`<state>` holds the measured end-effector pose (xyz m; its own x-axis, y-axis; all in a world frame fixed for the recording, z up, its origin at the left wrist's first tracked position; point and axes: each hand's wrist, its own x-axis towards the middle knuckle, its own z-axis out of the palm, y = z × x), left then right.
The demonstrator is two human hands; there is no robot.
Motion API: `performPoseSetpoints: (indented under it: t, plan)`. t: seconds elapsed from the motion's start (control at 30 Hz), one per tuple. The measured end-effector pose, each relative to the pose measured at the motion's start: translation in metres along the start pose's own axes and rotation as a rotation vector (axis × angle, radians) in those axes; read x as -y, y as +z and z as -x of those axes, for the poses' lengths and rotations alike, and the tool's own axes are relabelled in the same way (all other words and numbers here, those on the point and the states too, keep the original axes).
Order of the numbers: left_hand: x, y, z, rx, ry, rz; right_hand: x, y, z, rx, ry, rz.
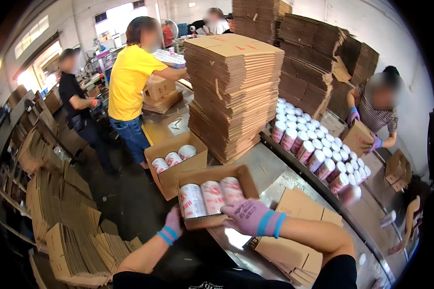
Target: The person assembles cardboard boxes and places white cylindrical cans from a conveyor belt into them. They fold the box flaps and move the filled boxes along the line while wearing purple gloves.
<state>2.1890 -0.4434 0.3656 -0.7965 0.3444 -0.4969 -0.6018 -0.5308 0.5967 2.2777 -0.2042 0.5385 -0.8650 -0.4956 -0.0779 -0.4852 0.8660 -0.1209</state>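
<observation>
An open cardboard box [205,222] is tilted toward me at the table's edge, with a row of white, red-printed cans [212,197] inside. My left hand [172,222], in a purple glove with a blue cuff, grips the box's left side; its fingertips are partly hidden. The gloved right hand [248,217] lies over the near right rim, fingers bent against the box and close to the rightmost can. Just beyond stands a second open box [176,171], with three similar cans showing.
A tall stack of flat cartons [234,96] rises ahead. Rows of cans [313,144] stand on a conveyor to the right, where a person holds a box [358,138]. Flattened boxes [294,231] lie by my right arm, more [77,245] at left. Someone in yellow [130,82] works ahead.
</observation>
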Motion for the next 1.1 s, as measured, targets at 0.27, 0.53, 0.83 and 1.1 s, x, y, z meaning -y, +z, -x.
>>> performPoseSetpoints:
  t: [0.27, 0.53, 0.83, 1.1]
  plan:
    - [0.004, 0.019, 0.037, 0.087, -0.553, -0.732, -0.007, 0.059, 0.178, -0.140, 0.374, -0.734]
    - [0.167, 0.168, 0.019, 1.031, 0.306, -1.387, 0.057, 0.149, 0.323, 0.153, 0.999, 0.142]
    - [0.185, 0.187, 0.023, 1.173, 0.419, -1.318, 0.049, 0.113, 0.378, -0.133, 0.929, -0.188]
    - [0.117, 0.314, 0.117, 1.499, 0.711, -0.745, 0.018, -0.037, 0.369, -1.220, 0.978, -0.780]
